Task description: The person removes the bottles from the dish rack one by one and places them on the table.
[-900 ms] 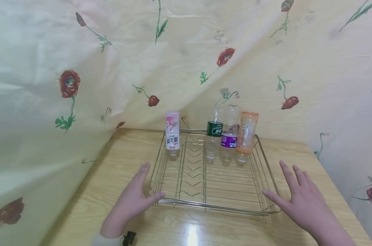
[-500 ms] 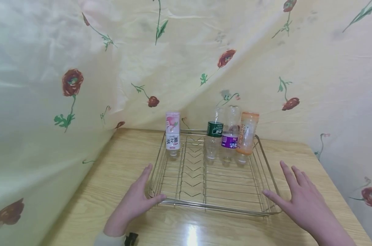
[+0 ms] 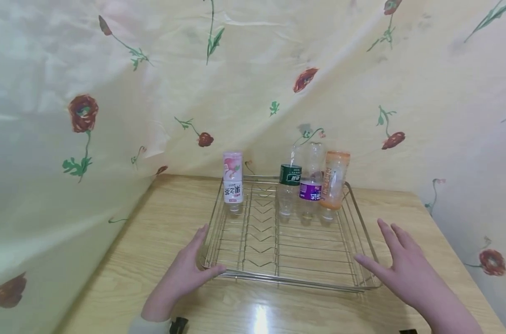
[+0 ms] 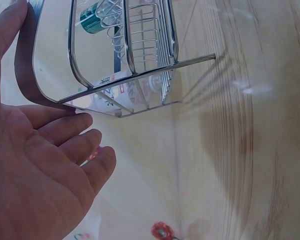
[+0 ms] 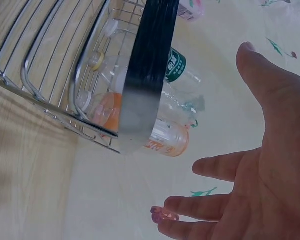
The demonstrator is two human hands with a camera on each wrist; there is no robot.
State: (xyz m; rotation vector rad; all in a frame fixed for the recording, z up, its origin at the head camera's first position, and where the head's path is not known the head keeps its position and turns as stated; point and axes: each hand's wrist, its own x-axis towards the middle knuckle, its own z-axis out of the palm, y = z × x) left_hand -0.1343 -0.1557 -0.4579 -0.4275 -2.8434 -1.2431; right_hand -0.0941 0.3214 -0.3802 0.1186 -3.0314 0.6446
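A wire dish rack (image 3: 311, 284) stands on the wooden table, with several plastic bottles upside down at its back. Alone at the back left is a pink and white labelled bottle (image 3: 233, 181). To the right stand a clear bottle with a green label (image 3: 290, 175), one with a purple label (image 3: 310, 190) and an orange-labelled bottle (image 3: 335, 181). My left hand (image 3: 182, 273) is at the front left corner, fingers extended, fingertips right at the rim in the left wrist view. My right hand (image 3: 411, 273) is spread beside the front right corner, apart from the rim in the right wrist view.
A cloth with a red flower print (image 3: 253, 93) hangs behind the table and along its sides. Bare wooden table (image 3: 152, 222) shows around the rack. A black strap (image 3: 178, 325) is at the left wrist.
The head view has shifted slightly. My right hand has turned a little and its fingers are closer together. My left hand has barely moved, and the rack and bottles stay in place.
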